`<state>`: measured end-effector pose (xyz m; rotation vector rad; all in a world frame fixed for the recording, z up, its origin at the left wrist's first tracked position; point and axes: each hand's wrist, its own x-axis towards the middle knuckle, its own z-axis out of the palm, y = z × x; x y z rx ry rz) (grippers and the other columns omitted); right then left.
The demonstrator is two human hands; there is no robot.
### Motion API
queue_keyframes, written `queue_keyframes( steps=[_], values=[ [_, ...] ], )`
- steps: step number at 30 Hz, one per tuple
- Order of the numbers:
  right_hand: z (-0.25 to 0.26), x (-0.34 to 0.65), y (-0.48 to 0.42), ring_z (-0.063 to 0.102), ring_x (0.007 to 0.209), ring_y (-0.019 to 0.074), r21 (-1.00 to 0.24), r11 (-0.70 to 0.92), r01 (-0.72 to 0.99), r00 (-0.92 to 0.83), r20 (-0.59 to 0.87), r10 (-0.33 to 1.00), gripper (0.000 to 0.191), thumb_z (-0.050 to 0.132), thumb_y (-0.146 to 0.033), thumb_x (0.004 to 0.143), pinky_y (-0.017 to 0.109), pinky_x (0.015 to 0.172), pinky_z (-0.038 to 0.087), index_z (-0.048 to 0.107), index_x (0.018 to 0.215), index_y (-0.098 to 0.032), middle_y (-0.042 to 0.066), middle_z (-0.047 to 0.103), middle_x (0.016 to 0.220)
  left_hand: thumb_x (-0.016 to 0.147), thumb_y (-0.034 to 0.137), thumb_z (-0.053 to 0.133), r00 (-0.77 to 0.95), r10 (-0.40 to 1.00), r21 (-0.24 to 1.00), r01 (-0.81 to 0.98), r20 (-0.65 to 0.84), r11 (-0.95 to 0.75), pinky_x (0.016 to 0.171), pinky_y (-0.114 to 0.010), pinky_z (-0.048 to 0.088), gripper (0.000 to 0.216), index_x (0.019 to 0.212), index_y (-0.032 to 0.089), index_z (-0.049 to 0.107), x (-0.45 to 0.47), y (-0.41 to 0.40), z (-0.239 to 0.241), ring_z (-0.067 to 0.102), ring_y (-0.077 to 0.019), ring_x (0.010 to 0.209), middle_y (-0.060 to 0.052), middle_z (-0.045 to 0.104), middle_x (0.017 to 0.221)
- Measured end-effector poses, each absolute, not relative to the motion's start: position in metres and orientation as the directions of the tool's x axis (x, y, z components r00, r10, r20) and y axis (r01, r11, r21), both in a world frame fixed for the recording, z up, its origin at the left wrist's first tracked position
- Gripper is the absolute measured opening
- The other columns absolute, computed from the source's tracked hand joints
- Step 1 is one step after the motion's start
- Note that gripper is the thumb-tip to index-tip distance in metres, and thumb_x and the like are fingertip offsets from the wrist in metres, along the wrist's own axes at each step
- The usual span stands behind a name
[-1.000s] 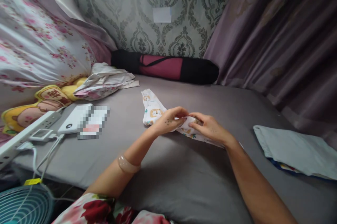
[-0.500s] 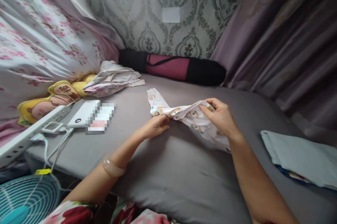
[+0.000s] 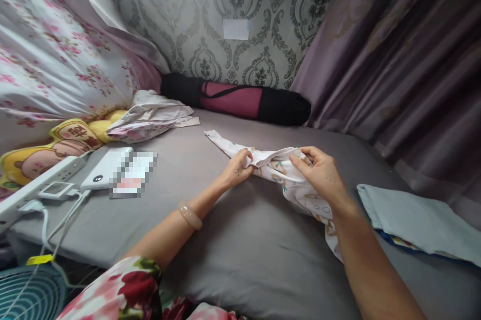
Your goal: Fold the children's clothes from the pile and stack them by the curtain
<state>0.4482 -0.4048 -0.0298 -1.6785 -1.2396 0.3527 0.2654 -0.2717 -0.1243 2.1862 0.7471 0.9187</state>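
A small white garment (image 3: 276, 170) with a tan and teal print lies partly lifted over the grey sheet. One narrow sleeve-like end stretches to the far left, and the lower part hangs toward me under my right forearm. Small round snaps show near that lower part. My left hand (image 3: 240, 166), with a bangle on its wrist, is closed on the cloth near the base of the sleeve-like end. Between the thumb and fingers of my right hand (image 3: 319, 170) is the garment's upper edge, pinched on the right side.
Folded pale-blue cloth (image 3: 417, 220) lies at the right. Along the wall rests a black and maroon long bag (image 3: 233, 98). A crumpled pale cloth (image 3: 154, 114), a yellow plush (image 3: 33, 160), a white power bank (image 3: 107, 167), a power strip (image 3: 41, 187) and a teal fan (image 3: 30, 292) are leftward.
My left hand has moved right and slightly up along the garment. The sleeve-like end is stretched thinner, and more of the lower part with snaps shows. The camera view has shifted a little.
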Motion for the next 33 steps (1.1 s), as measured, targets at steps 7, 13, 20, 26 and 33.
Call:
queue_keyframes(
  steps=[7,13,20,26,33],
  values=[
    [-0.01,0.462,-0.424,0.067,0.075,0.0217,-0.806,0.007,0.592,0.425,0.319,0.847,0.039,0.07,-0.054,0.074,0.031,0.063,0.053,0.067,0.093,-0.02,0.007,0.073,0.088,0.084,0.023,0.052,0.469,0.765,0.767,0.245,0.442,-0.593,0.09,-0.034,0.046,0.013,0.088,0.018,0.063,0.261,-0.269,-0.114,0.057,-0.0214,0.106,-0.011,0.059,0.113],
    [0.013,0.477,-0.435,0.067,0.086,0.0233,-0.694,0.044,0.719,0.227,0.294,0.928,0.037,0.069,-0.05,0.077,0.032,0.071,0.053,0.069,0.101,-0.023,0.005,0.072,0.097,0.087,0.036,0.049,0.409,0.819,0.87,0.107,0.403,-0.482,0.06,-0.022,0.043,0.022,0.086,0.017,0.06,0.234,-0.26,-0.071,0.053,-0.0125,0.067,0.001,0.056,0.071],
    [0.032,0.482,-0.421,0.066,0.086,0.0227,-0.666,0.087,0.741,0.119,0.258,0.959,0.037,0.065,-0.049,0.079,0.031,0.069,0.052,0.07,0.105,-0.022,0.005,0.072,0.099,0.083,0.04,0.059,0.442,0.689,0.673,0.223,0.575,-0.705,0.058,-0.021,0.042,0.024,0.088,0.018,0.066,0.194,-0.262,0.011,0.053,-0.0123,0.068,-0.001,0.06,0.077],
    [0.054,0.494,-0.385,0.067,0.078,0.023,-0.56,0.124,0.819,0.065,0.305,0.95,0.035,0.065,-0.053,0.077,0.03,0.065,0.05,0.073,0.09,-0.022,0.003,0.073,0.084,0.078,0.042,0.064,0.517,0.618,0.555,0.295,0.592,-0.778,0.062,-0.024,0.044,0.027,0.083,0.017,0.071,0.195,-0.231,0.05,0.056,-0.0136,0.069,-0.003,0.064,0.076],
    [0.074,0.481,-0.351,0.065,0.093,0.0264,-0.271,-0.039,0.962,0.226,0.704,0.674,0.023,0.054,-0.037,0.091,0.034,0.072,0.049,0.07,0.1,-0.024,0.007,0.072,0.091,0.086,0.036,0.06,0.246,0.47,0.394,0.302,0.848,-0.868,0.089,-0.033,0.044,0.017,0.083,0.021,0.067,0.221,-0.198,0.076,0.057,-0.0189,0.095,-0.002,0.063,0.084]
  ],
)
